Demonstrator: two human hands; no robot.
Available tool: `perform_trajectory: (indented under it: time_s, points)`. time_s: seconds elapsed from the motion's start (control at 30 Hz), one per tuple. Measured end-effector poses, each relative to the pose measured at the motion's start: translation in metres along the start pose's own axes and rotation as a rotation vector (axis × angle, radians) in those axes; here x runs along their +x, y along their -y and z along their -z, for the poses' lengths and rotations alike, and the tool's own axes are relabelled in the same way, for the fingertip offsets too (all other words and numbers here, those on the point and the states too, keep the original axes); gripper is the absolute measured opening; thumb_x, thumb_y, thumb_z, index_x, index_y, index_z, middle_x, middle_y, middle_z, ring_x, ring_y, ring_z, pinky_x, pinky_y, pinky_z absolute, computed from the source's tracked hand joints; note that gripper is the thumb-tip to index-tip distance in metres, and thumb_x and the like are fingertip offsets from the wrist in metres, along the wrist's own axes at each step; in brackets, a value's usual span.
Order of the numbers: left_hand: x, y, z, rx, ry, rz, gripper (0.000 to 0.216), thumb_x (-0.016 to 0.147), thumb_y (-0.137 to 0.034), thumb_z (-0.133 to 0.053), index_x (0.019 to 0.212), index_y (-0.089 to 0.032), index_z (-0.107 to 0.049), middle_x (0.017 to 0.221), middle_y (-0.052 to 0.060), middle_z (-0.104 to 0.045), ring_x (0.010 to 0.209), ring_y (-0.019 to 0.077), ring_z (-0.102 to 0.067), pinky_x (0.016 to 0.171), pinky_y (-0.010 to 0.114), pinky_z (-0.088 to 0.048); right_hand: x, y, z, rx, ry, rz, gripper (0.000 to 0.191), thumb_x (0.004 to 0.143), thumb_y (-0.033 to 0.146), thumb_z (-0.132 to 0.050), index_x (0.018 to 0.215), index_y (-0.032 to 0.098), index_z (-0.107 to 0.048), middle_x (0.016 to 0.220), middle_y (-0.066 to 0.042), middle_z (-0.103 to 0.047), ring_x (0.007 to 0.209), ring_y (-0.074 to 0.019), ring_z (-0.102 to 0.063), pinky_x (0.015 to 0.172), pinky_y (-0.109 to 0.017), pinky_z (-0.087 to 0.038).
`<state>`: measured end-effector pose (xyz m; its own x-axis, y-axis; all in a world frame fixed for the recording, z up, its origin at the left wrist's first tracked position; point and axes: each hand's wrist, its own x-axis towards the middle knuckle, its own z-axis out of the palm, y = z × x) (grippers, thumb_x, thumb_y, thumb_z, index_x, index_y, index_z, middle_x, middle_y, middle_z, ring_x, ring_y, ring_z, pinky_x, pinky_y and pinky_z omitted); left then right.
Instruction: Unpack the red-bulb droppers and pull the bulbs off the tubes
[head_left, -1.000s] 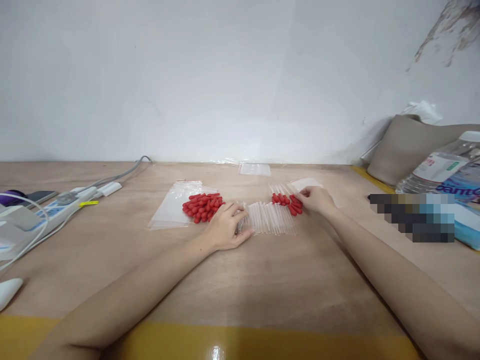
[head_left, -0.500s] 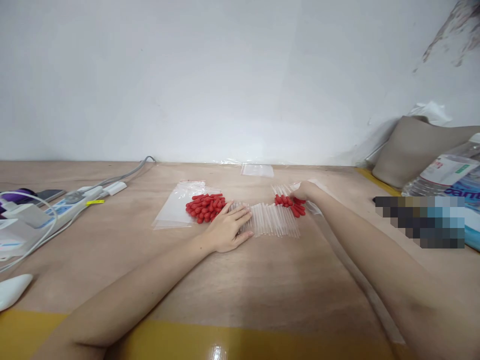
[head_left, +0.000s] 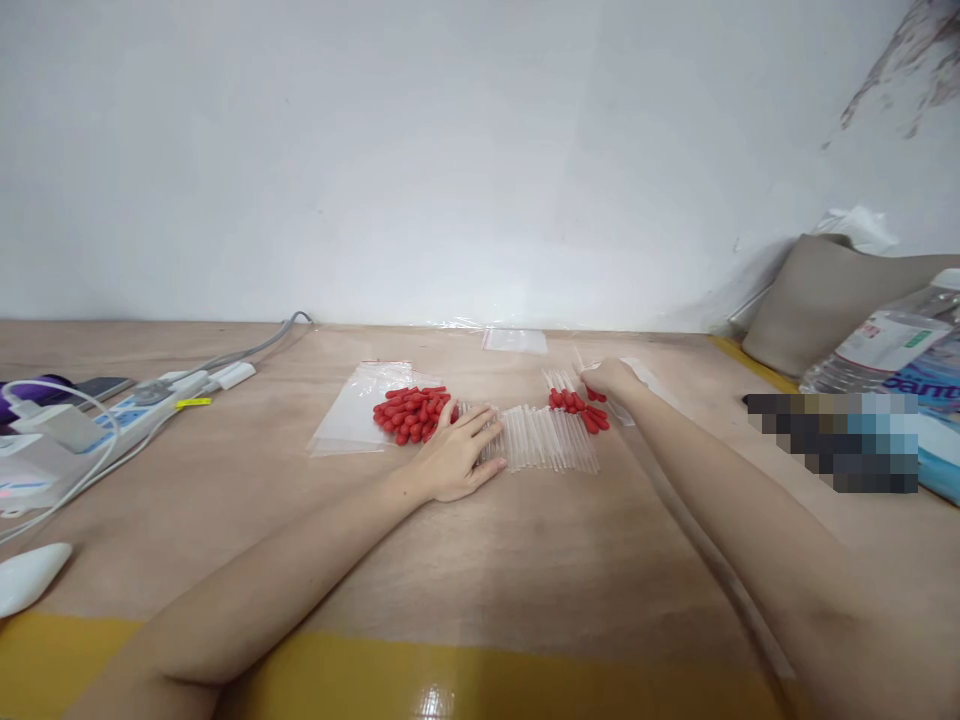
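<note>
My left hand (head_left: 456, 460) lies flat with its fingers stretched out, resting on the left end of a row of clear thin tubes (head_left: 551, 440). A heap of red rubber bulbs (head_left: 409, 415) sits just beyond its fingers, partly on clear plastic bags (head_left: 351, 415). Farther right, my right hand (head_left: 611, 380) is closed on a dropper (head_left: 595, 393). The dropper's red bulb shows below the fingers and its thin tube points up and away. Beneath that hand lies a small pile of red-bulbed droppers (head_left: 571, 402). My right fingertips are partly hidden.
A power strip (head_left: 127, 415) with plugs and white cables lies at the left, near a white mouse-like object (head_left: 34, 578). One flat clear bag (head_left: 515, 341) lies by the wall. At the right stand a grey-brown bag (head_left: 810, 305) and a plastic bottle (head_left: 877, 345).
My right hand has risen slightly from the pile, and a dropper now shows in its fingers. My left hand has stayed in place on the tubes.
</note>
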<state>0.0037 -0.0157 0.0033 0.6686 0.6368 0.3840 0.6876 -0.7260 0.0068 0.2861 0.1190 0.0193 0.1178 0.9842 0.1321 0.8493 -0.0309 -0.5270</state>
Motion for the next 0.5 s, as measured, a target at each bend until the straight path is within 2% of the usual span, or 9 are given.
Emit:
perform_trajectory:
  time_s: [0.2, 0.37, 0.5]
  points:
    - [0.000, 0.000, 0.000, 0.001, -0.008, 0.001, 0.048, 0.086, -0.041, -0.044, 0.127, -0.017, -0.044, 0.131, 0.016, -0.045, 0.124, 0.0278, -0.037, 0.104, 0.057, -0.008, -0.013, 0.000, -0.002, 0.126, 0.016, -0.061, 0.014, 0.064, 0.026, -0.056, 0.055, 0.016, -0.059, 0.039, -0.002, -0.052, 0.048, -0.0146, -0.053, 0.052, -0.026, -0.040]
    - [0.000, -0.001, 0.001, -0.001, -0.011, 0.008, 0.048, 0.086, -0.041, -0.043, 0.127, -0.016, -0.043, 0.131, 0.016, -0.045, 0.124, 0.0269, -0.037, 0.104, 0.056, -0.008, -0.023, -0.001, -0.006, 0.279, -0.049, -0.029, 0.016, 0.072, 0.029, -0.050, 0.071, 0.015, -0.060, 0.054, -0.003, -0.061, 0.048, -0.0113, -0.052, 0.049, -0.023, -0.041]
    - [0.000, -0.001, 0.001, -0.008, -0.018, 0.008, 0.047, 0.086, -0.040, -0.043, 0.127, -0.016, -0.044, 0.131, 0.016, -0.045, 0.124, 0.0269, -0.037, 0.104, 0.056, -0.008, -0.028, -0.005, -0.009, 0.365, -0.076, -0.003, 0.017, 0.074, 0.030, -0.050, 0.074, 0.016, -0.058, 0.059, -0.002, -0.062, 0.049, -0.0100, -0.052, 0.049, -0.021, -0.041]
